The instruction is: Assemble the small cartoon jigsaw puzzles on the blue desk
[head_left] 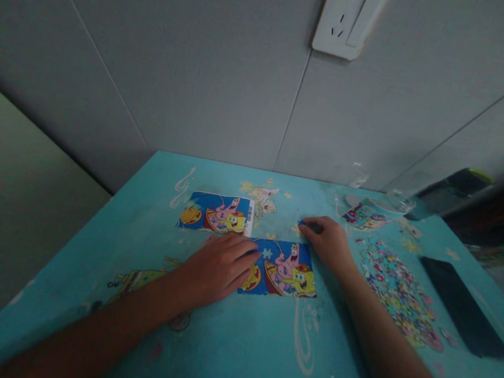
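Note:
A jigsaw puzzle (279, 277) with SpongeBob and Patrick in a boat lies flat on the turquoise table. Near its upper middle a light turquoise, piece-shaped gap shows in the blue. My left hand (223, 266) rests over the puzzle's left end, fingers stretched out flat and covering part of it. Just beyond the puzzle's upper right corner, my right hand (325, 236) is closed in a pinch on a small blue puzzle piece (302, 223). Behind my left hand lies a picture card (219, 212) with the same scene and a barcode strip on its right edge.
A spread of loose puzzle pieces (395, 290) lies right of my right forearm. Beyond it stands a clear jar with a printed label (371, 215). A dark phone-like slab (464, 307) lies at the right. The wall (225, 92) with a socket panel (348, 21) borders the table's far edge.

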The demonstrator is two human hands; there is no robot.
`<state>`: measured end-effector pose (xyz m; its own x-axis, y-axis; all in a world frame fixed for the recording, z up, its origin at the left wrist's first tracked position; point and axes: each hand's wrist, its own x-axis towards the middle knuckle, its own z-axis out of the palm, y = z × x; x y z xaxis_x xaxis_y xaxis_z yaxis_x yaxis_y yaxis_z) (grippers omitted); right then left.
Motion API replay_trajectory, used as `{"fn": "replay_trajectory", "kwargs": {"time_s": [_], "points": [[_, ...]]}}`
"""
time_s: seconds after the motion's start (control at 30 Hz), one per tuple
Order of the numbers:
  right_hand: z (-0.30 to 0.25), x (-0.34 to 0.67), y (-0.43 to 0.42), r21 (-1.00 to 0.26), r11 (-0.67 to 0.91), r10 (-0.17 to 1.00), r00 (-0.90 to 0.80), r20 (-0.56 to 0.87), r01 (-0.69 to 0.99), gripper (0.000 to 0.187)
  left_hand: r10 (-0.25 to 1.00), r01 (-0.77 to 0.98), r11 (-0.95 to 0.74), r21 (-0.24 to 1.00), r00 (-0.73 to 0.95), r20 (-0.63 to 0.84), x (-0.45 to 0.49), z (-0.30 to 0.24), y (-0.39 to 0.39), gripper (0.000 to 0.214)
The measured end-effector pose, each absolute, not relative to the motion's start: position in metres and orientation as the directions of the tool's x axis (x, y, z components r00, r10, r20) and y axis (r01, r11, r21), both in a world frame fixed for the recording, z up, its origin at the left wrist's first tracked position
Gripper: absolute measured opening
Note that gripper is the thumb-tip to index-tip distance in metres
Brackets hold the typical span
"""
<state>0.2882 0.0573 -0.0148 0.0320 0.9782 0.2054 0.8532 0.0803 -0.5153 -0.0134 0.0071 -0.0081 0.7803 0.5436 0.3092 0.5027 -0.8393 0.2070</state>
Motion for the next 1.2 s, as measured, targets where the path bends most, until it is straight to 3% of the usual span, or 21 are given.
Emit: {"fn": "replay_trajectory", "kwargs": {"time_s": [0.23,0.33,0.53,0.87,1.0,1.1,1.2], "points": [[-0.014,0.292,0.052,-0.617,0.07,0.99,0.021,0.138,0.784,0.028,0.54,0.492,-0.842,0.222,0.766,0.35,-0.013,-0.007,0.007,0.032],[-0.015,0.294,0.052,-0.575,0.076,0.989,0.011,0.145,0.814,0.04,0.54,0.495,-0.842,0.217,0.774,0.329,-0.013,-0.007,0.007,0.032],[-0.014,0.296,0.053,-0.514,0.085,0.991,-0.017,0.135,0.854,0.031,0.541,0.499,-0.841,0.209,0.776,0.324,-0.013,-0.007,0.007,0.032],[-0.003,0.287,0.034,-0.756,0.109,0.99,-0.006,0.138,0.646,0.027,0.532,0.499,-0.847,0.186,0.782,0.326,-0.013,-0.009,0.007,0.031],[0.007,0.266,0.019,-0.782,0.28,0.954,-0.252,0.162,0.557,0.024,0.535,0.508,-0.845,0.17,0.786,0.311,-0.011,-0.009,0.006,0.031],[0.005,0.251,0.019,-0.684,0.492,0.846,-0.483,0.228,0.538,0.02,0.546,0.519,-0.837,0.172,0.78,0.305,-0.01,-0.007,0.006,0.031],[-0.003,0.242,0.024,-0.564,0.604,0.775,-0.578,0.254,0.563,0.021,0.556,0.529,-0.831,0.172,0.779,0.29,-0.01,-0.006,0.005,0.03]]}}
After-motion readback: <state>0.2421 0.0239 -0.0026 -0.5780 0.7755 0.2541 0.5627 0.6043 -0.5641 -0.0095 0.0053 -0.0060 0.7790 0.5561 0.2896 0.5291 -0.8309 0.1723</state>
